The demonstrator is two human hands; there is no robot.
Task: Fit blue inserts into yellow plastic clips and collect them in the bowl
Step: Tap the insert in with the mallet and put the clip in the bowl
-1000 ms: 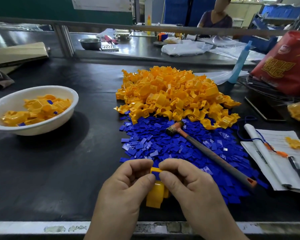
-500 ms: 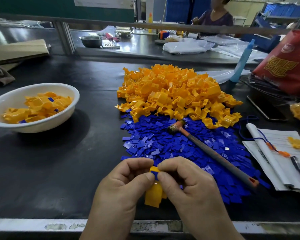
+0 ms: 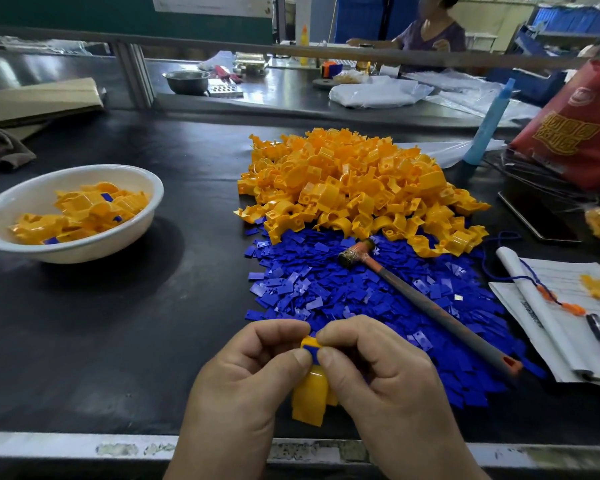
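Clip (image 3: pixel 309 400) with blue insert (image 3: pixel 313 351) pinched between left hand (image 3: pixel 243 382), right hand (image 3: pixel 388 386), near front table edge (image 3: pixel 49 445); bowl (image 3: pixel 84 252) well left.

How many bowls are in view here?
2. A white round bowl holding yellow plastic clips sits at the left of the black bench. A small round steel bowl stands on the far bench beyond the rail. More may be hidden behind clutter there.

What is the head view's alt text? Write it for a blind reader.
The left hand and right hand pinch a yellow plastic clip with a blue plastic insert at its top. Beyond lie a pile of blue inserts under a small hammer, a heap of yellow clips, and a white bowl of clips at left.
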